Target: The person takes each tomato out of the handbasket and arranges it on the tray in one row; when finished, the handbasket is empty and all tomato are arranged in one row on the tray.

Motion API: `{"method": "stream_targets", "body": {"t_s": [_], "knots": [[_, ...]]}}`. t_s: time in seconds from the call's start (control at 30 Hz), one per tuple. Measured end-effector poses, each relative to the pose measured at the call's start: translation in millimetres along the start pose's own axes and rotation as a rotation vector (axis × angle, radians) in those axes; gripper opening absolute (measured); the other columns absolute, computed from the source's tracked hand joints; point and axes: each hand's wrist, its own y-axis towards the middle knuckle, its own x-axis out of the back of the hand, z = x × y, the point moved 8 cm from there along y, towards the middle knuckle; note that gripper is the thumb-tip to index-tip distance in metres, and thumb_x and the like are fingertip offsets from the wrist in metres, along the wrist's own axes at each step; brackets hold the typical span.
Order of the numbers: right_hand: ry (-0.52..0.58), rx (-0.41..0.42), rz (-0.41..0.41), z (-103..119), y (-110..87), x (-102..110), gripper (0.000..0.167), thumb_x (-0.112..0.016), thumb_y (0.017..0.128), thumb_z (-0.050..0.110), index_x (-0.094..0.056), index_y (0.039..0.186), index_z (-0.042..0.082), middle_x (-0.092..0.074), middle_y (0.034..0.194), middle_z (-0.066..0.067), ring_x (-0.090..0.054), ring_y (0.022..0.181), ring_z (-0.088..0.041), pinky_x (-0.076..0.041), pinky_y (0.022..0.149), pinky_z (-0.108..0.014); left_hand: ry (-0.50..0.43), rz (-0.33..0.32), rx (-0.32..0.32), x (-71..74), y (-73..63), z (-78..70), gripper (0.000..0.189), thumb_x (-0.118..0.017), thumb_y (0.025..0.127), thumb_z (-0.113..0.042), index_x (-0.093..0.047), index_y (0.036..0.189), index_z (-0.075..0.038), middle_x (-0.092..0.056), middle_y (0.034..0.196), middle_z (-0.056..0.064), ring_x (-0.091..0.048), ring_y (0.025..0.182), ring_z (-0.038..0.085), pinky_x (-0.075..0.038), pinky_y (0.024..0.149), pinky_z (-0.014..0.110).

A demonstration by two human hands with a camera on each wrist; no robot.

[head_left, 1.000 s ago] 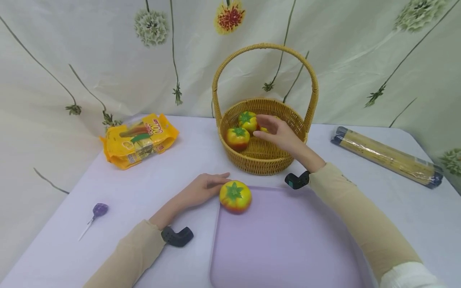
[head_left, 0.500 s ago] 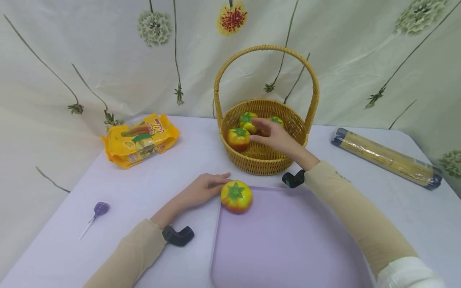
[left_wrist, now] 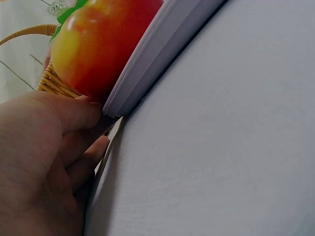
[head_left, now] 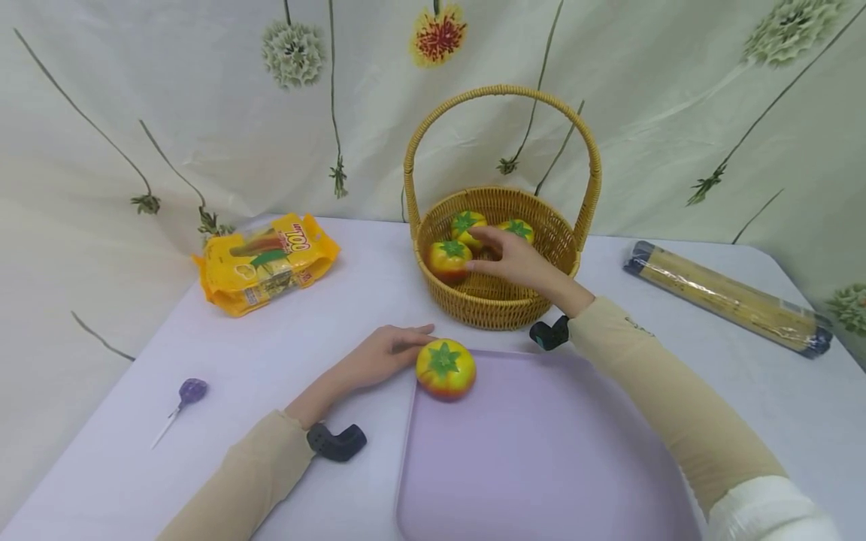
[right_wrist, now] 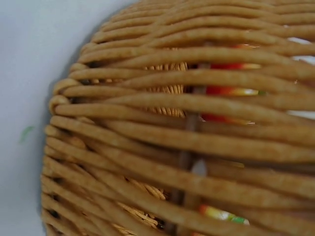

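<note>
In the head view my right hand (head_left: 517,259) is inside the wicker basket (head_left: 497,312), thumb and fingers spread apart. The thumb is beside the front yellow-red persimmon (head_left: 449,259), and the fingers partly cover a rear persimmon (head_left: 467,225); contact is unclear. Another persimmon (head_left: 517,229) sits behind the hand. My left hand (head_left: 382,357) lies at the back left corner of the lilac tray (head_left: 541,451), beside a larger persimmon (head_left: 445,368). The left wrist view has the thumb at the tray's corner, below this persimmon (left_wrist: 103,46). Basket weave (right_wrist: 197,108) hides the right hand in its wrist view.
A yellow snack bag (head_left: 267,263) lies at the back left, with a purple lollipop (head_left: 192,391) nearer on the white table. A rolled mat in plastic wrap (head_left: 727,297) lies at the right. The basket's tall handle (head_left: 501,90) arches above its opening.
My right hand has moved left inside the basket, away from the rear right persimmon and towards the front left one, uncovering the rear right one. The left hand stays in place.
</note>
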Motion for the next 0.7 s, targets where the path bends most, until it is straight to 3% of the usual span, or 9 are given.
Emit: {"method": "stream_targets", "body": {"t_s": [0.33, 0.7], "knots": [[-0.092, 0.007, 0.010, -4.3, 5.8, -3.5, 0.065, -0.067, 0.088, 0.027, -0.038, 0.140, 0.001, -0.045, 0.137, -0.016, -0.043, 0.123, -0.030, -0.035, 0.102, -0.041, 0.005, 0.000, -0.009, -0.6, 1.8, -0.9, 0.027, -0.054, 0.094, -0.009, -0.064, 0.120, -0.006, -0.048, 0.135, 0.012, -0.039, 0.128, 0.026, -0.026, 0.107, 0.041], [-0.112, 0.015, 0.031, -2.4, 11.1, -11.0, 0.067, -0.068, 0.087, 0.027, -0.038, 0.140, 0.000, -0.042, 0.140, -0.015, -0.041, 0.125, -0.028, -0.033, 0.104, -0.039, 0.025, -0.009, -0.031, 1.1, 0.1, -5.4, 0.028, -0.054, 0.094, -0.011, -0.064, 0.119, -0.005, -0.048, 0.134, 0.014, -0.041, 0.126, 0.029, -0.027, 0.106, 0.043]]}}
